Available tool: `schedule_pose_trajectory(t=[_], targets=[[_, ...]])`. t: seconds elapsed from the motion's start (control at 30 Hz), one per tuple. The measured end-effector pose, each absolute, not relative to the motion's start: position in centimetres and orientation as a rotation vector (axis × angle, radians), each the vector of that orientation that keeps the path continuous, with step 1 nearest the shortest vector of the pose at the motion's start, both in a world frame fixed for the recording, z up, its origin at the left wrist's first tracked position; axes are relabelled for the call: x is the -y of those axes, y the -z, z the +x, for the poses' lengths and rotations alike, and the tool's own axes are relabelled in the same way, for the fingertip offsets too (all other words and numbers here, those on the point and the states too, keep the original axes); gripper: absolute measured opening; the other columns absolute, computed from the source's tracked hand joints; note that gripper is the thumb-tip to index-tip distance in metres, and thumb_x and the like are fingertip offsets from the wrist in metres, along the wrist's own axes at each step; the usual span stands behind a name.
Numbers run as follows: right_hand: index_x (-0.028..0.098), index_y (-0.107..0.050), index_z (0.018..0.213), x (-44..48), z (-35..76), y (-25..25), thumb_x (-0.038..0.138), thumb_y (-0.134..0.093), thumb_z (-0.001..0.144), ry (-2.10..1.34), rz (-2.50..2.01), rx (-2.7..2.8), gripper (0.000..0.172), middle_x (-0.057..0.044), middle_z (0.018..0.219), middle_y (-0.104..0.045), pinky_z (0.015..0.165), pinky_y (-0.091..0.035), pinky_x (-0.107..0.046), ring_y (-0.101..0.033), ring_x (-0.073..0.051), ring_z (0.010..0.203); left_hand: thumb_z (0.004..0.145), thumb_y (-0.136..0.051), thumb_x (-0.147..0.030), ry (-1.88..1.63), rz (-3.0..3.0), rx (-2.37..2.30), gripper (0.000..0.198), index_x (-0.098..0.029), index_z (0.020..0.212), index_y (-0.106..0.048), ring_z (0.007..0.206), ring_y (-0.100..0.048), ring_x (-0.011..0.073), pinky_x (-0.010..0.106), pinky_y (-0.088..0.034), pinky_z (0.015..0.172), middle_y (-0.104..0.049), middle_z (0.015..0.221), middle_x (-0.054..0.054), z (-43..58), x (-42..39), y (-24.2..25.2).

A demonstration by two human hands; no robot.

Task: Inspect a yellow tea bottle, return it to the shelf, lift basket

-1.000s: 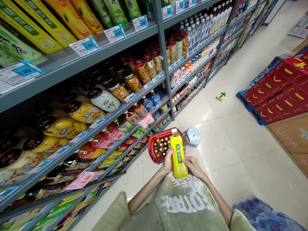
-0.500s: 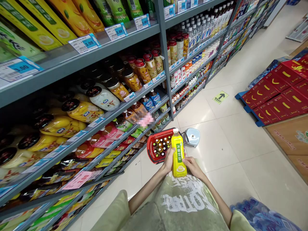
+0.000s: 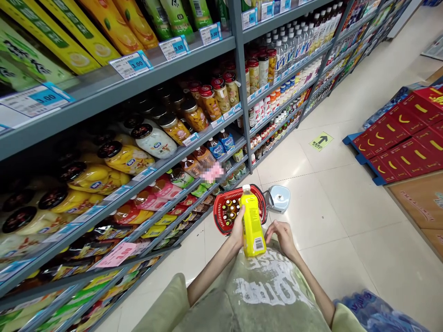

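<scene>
A yellow plastic drink bottle with a white cap is upright in front of my body, its barcode side facing me. My left hand is closed around the bottle's left side. Just off its right side is my right hand, fingers loosely bent and a little apart, holding nothing. Beyond the bottle, a red shopping basket with several dark capped bottles stands on the floor, partly hidden by the bottle and my left hand.
A light blue scale-like object lies beside the basket. Shelves of jars and drinks line the left. Red boxes on a blue pallet and brown cartons are at right. Shrink-wrapped bottles sit at bottom right.
The bottle has turned in my left hand from its front label to its barcode side. My right hand has come away from it, and the view has shifted slightly.
</scene>
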State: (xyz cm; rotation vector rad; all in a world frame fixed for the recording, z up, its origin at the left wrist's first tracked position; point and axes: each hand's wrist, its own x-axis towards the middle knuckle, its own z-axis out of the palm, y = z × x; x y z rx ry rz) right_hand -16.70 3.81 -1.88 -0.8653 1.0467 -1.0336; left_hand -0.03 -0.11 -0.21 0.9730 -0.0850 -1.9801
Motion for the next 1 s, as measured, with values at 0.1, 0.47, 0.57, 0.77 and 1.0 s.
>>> schedule_pose_trajectory(t=[0.1, 0.47, 0.57, 0.77, 1.0], targets=[[0.022, -0.06, 0.053, -3.6, -16.5, 1.7, 0.061, -0.059, 0.094, 1.054, -0.8, -1.037, 0.057, -0.002, 0.04, -0.059, 0.065, -0.05, -0.034, -0.067, -0.023, 0.054, 0.081, -0.067, -0.075, 1.994, 0.764, 0.025, 0.062, -0.017, 0.103, -0.069, 0.053, -0.056, 0.0146, 0.027, -0.045, 0.049, -0.065, 0.07, 0.004, 0.3, 0.0, -0.3], [0.024, -0.05, 0.049, -3.8, -16.5, 2.5, 0.062, -0.061, 0.092, 0.951, -0.864, -1.117, 0.059, 0.002, 0.04, -0.05, 0.061, -0.045, -0.031, -0.062, -0.019, 0.053, 0.083, -0.068, -0.073, 1.997, 0.53, 0.09, 0.056, -0.021, 0.099, -0.062, 0.047, -0.013, 0.0074, 0.021, -0.022, 0.042, -0.03, 0.057, -0.009, 0.0, -0.4, -0.5], [0.023, -0.051, 0.051, -3.8, -16.5, 2.5, 0.063, -0.062, 0.092, 0.924, -0.878, -1.13, 0.058, 0.0, 0.045, -0.058, 0.057, -0.043, -0.03, -0.058, -0.018, 0.051, 0.078, -0.068, -0.079, 2.023, 0.534, 0.082, 0.063, -0.019, 0.095, -0.062, 0.05, -0.013, 0.0078, 0.021, -0.022, 0.044, -0.029, 0.058, -0.008, -0.1, -0.6, 0.4], [0.023, -0.049, 0.053, -3.6, -16.7, 2.5, 0.062, -0.063, 0.092, 0.934, -0.85, -1.087, 0.058, 0.001, 0.045, -0.056, 0.062, -0.044, -0.03, -0.063, -0.019, 0.056, 0.069, -0.071, -0.086, 2.061, 0.559, 0.085, 0.08, -0.017, 0.109, -0.064, 0.054, -0.03, 0.0091, 0.022, -0.032, 0.048, -0.043, 0.065, -0.004, -0.2, -0.1, 0.9], [0.023, -0.067, 0.114, -3.6, -17.4, 1.8, 0.067, -0.051, 0.097, 0.752, -0.989, -0.908, 0.05, -0.007, 0.108, -0.074, 0.082, -0.055, -0.036, -0.069, -0.024, 0.096, 0.068, -0.077, -0.082, 2.067, 0.915, 0.202, 0.083, -0.012, 0.112, -0.071, 0.078, -0.068, 0.0229, 0.032, -0.056, 0.069, -0.072, 0.086, 0.009, -0.4, 0.3, 0.3]])
